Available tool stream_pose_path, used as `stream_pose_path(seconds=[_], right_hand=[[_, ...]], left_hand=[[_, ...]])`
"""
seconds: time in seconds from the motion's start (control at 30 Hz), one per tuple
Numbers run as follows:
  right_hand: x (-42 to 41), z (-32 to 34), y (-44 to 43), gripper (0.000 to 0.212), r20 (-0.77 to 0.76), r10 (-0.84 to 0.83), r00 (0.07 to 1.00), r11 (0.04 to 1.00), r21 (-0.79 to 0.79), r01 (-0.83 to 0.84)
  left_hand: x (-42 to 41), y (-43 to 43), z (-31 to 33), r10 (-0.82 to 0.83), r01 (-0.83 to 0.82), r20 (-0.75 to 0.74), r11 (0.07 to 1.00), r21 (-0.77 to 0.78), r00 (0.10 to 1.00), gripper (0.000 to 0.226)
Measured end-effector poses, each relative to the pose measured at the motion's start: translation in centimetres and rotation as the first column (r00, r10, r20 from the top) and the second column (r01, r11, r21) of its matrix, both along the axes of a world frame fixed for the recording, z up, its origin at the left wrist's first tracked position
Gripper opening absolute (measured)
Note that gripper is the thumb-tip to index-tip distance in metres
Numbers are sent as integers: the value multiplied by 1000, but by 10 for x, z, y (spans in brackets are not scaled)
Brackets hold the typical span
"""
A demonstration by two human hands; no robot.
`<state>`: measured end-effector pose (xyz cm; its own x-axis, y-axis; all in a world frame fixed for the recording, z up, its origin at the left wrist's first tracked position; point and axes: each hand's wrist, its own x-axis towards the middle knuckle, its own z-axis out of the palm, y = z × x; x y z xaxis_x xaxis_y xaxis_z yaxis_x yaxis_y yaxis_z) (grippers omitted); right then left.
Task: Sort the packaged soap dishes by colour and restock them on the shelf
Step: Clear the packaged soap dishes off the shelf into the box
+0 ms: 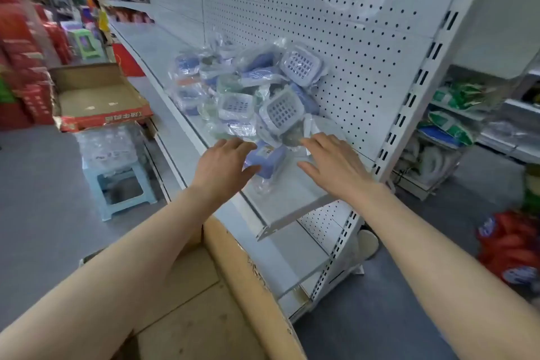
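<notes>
I see both of my hands out over the white shelf [292, 199], near its right end. My left hand [225, 164] is spread, fingers loosely straight. It sits against the left side of a blue soap dish [268, 159] in a clear bag, with the thumb at the dish's near corner, and I cannot tell whether it presses on the dish. My right hand [333, 166] is also spread, palm down just above the shelf to the right of that dish. Its fingertips reach the crinkled plastic at the edge of the pile.

The pile of packaged soap dishes [248, 90] lies jumbled farther back on the same shelf, leaning against the pegboard [350, 23]. Most are blue and a few are greenish, some showing their white slotted trays.

Below my forearms a brown cardboard box [204, 301] stands against the shelving. A pale blue stool [117, 181] stands on the grey floor to the left, with an open flat carton [96, 96] beyond it.
</notes>
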<state>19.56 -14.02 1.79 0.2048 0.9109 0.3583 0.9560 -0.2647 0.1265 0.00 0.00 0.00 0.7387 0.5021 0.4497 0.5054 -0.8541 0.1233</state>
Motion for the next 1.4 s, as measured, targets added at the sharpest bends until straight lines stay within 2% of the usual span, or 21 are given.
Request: stream_pose_path(seconds=[0.1,0.23,0.4,0.5,0.7,0.8,0.87,0.97,1.0,1.07,1.17,1.23,1.3,1.4], right_hand=[[34,-10,18,47,-3,14,1000,999,38,-14],[70,-14,46,56,13,-15,1000,999,53,14],[100,-25,76,90,-43,-211,976,976,-66,208],[107,-36,81,104,-116,-244,963,963,-149,226],[100,-33,59,60,-39,-92,995,994,63,94],[82,-25,39,58,-215,56,975,978,209,-10],[71,-15,30,53,-457,125,881,952,307,24],[65,-3,20,38,-798,138,587,944,285,165],[65,-3,18,32,-851,103,515,951,237,201],[67,-7,14,30,-904,23,427,955,146,259],[72,-15,12,44,-924,-109,366,942,22,336],[75,-22,11,58,-882,-230,411,935,-84,343],[74,-33,11,62,-779,-337,528,928,-182,324],[73,-41,11,63,-597,-351,722,936,-218,275]], left_hand=[[34,11,-9,63,-66,-52,995,-68,997,64],[69,22,-21,112,-147,-233,980,-136,966,84],[87,26,-35,134,-185,-256,965,-188,957,76],[86,28,-39,119,-161,-233,972,-169,965,69],[67,27,-38,-13,-33,-246,983,-179,969,70],[54,23,-38,0,-45,-226,980,-192,974,75],[47,20,-36,35,-83,-220,974,-212,975,78],[41,14,-32,93,-156,-262,960,-231,961,85],[41,12,-31,107,-173,-271,957,-231,957,85],[40,8,-30,120,-191,-271,949,-252,955,82],[37,5,-33,130,-201,-254,939,-280,959,80],[36,4,-35,139,-203,-236,940,-273,962,79],[34,3,-36,150,-204,-211,944,-260,966,79],[32,2,-39,161,-205,-184,947,-249,970,83]])
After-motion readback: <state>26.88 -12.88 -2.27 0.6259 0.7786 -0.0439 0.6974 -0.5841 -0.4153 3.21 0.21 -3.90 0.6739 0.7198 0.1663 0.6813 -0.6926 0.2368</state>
